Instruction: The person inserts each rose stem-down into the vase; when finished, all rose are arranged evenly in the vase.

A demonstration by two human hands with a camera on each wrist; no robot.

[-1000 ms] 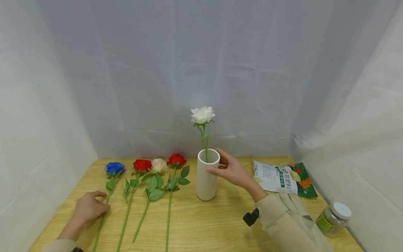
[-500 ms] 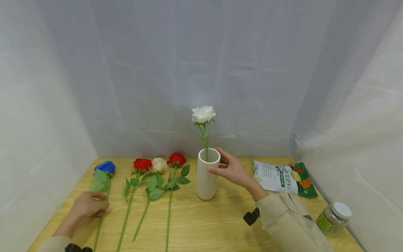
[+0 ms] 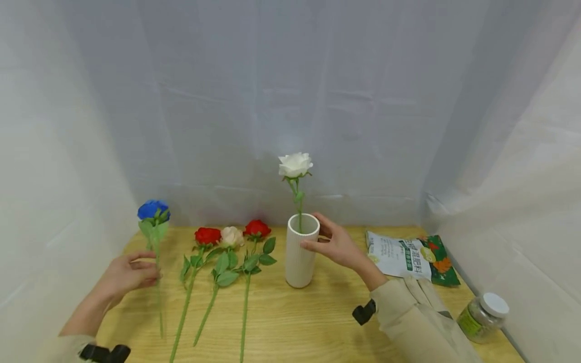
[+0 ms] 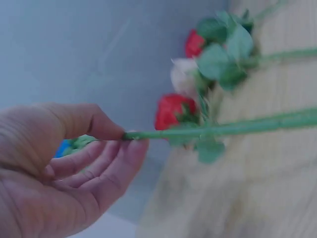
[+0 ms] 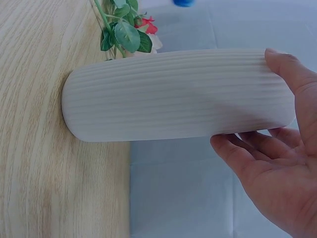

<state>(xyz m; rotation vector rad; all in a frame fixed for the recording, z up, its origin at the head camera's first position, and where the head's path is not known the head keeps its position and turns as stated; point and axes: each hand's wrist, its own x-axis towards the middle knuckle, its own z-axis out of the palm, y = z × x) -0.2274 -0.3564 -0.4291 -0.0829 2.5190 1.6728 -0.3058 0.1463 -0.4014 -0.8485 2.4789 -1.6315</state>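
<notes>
My left hand (image 3: 129, 275) pinches the green stem (image 4: 237, 128) of a blue rose (image 3: 153, 210) between thumb and fingers. The rose stands nearly upright over the left side of the table, its bloom at the top and its stem end hanging below my hand. My right hand (image 3: 338, 246) grips a white ribbed vase (image 5: 173, 96) near its rim, thumb on one side and fingers round the other. The vase stands upright on the table, and a single white rose (image 3: 295, 165) rises out of it.
On the wooden table (image 3: 281, 327), a red rose (image 3: 208, 236), a cream rose (image 3: 232, 236) and another red rose (image 3: 257, 228) lie between my hands. A printed packet (image 3: 410, 257) and a white-lidded jar (image 3: 483, 317) sit at the right. Pale sheets (image 3: 290, 101) hang behind and at the sides.
My left hand has raised the blue rose off the table and tipped it from lying flat to nearly upright. My right hand stays on the vase.
</notes>
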